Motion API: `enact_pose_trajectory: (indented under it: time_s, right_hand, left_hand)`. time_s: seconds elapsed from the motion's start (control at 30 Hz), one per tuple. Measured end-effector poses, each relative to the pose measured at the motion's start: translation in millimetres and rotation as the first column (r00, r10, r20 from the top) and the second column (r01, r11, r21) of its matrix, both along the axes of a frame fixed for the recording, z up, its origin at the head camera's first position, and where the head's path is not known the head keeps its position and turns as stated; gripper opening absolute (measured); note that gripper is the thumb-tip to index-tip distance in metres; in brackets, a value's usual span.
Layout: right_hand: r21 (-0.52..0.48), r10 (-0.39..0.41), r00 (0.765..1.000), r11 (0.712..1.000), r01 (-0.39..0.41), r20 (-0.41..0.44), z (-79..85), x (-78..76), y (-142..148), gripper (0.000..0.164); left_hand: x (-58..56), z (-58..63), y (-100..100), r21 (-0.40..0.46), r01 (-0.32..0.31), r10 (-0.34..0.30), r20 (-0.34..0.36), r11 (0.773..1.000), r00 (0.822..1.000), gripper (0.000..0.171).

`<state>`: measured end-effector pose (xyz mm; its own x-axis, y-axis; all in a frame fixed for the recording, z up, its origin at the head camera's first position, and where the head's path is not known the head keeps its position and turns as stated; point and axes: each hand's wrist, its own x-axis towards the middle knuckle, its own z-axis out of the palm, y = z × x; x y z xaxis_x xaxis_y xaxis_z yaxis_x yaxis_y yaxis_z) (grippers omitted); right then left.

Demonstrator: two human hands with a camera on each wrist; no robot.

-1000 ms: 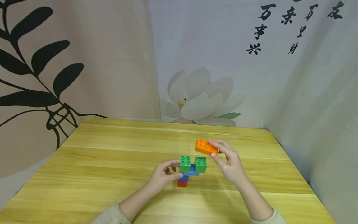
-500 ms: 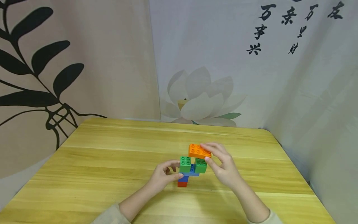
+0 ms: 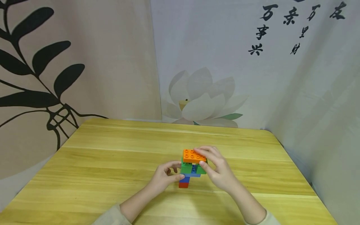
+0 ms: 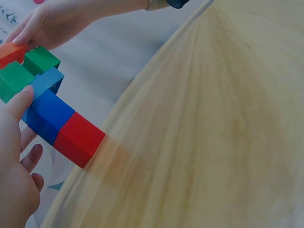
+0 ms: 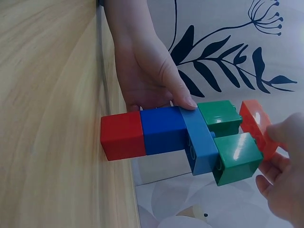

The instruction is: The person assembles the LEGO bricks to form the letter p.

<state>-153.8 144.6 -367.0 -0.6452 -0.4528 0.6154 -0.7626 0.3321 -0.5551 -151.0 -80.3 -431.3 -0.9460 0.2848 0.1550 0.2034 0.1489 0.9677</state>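
A stack of toy building bricks stands upright on the table. At its bottom is a red brick (image 5: 122, 136), with a dark blue brick (image 5: 164, 130) on it. A flat light blue brick (image 5: 199, 142) lies across the top, bearing two green bricks (image 5: 238, 157) side by side with a gap between. My left hand (image 3: 166, 175) grips the stack from the left, thumb at the light blue brick. My right hand (image 3: 220, 170) pinches an orange brick (image 3: 191, 155) by its right end, right at the studs of the green bricks and overlapping them in the head view.
The wooden table (image 3: 112, 150) reaches back to a fabric backdrop (image 3: 121, 62) printed with dark leaves, a pale lotus and black characters. A second curtain panel (image 3: 323, 103) hangs along the right side of the table.
My right hand has brought the orange brick left and down, from above the right of the stack to over both green bricks. My left hand and the stack have stayed in place.
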Motion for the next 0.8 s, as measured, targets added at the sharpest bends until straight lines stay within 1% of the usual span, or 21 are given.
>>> enact_pose_trajectory:
  time_s: [0.13, 0.2, 0.27, 0.33, 0.47, 0.57, 0.7, 0.8]
  right_hand:
    - [0.008, 0.02, 1.0, 1.0, -0.02, -0.013, -1.4, -0.7, -1.3, 0.04]
    - [0.013, 0.026, 0.999, 1.0, -0.025, -0.022, -1.8, -1.1, -1.7, 0.039]
    - [0.02, 0.027, 0.999, 0.999, -0.027, -0.033, -2.5, -1.7, -1.8, 0.04]
    - [0.024, 0.03, 0.999, 0.999, -0.029, -0.037, -2.5, -1.6, -1.8, 0.04]
    - [0.027, 0.034, 0.999, 0.999, -0.033, -0.031, -2.3, -0.9, -1.6, 0.04]
    - [0.031, 0.034, 0.999, 0.999, -0.033, -0.023, -2.1, -0.6, -1.8, 0.039]
    - [0.039, 0.032, 0.999, 0.999, -0.031, -0.017, -2.2, -0.7, -1.8, 0.039]
    - [0.042, 0.034, 0.999, 0.999, -0.033, -0.018, -2.6, -1.1, -1.7, 0.039]
  left_hand:
    - [-6.8, -13.3, -0.4, -0.009, 0.0, 0.0, -0.001, 1.0, 1.0, 0.035]
    - [-8.3, -16.2, -0.6, -0.005, 0.002, -0.002, -0.007, 1.0, 1.0, 0.035]
    - [-8.1, -16.4, -0.6, -0.002, 0.004, -0.004, -0.01, 1.0, 1.0, 0.035]
    - [-6.6, -13.6, -0.1, 0.002, 0.003, -0.003, -0.009, 1.0, 1.0, 0.035]
    - [1.7, 1.6, 1.0, 0.019, 0.003, -0.003, 0.0, 1.0, 1.0, 0.034]
    - [6.5, 9.7, 1.4, 0.032, 0.0, 0.0, -0.007, 0.999, 1.0, 0.033]
    - [7.7, 10.6, 1.2, 0.034, -0.002, 0.003, -0.021, 0.999, 1.0, 0.034]
    - [7.4, 11.3, 0.3, 0.029, 0.005, -0.004, -0.016, 1.0, 1.0, 0.034]
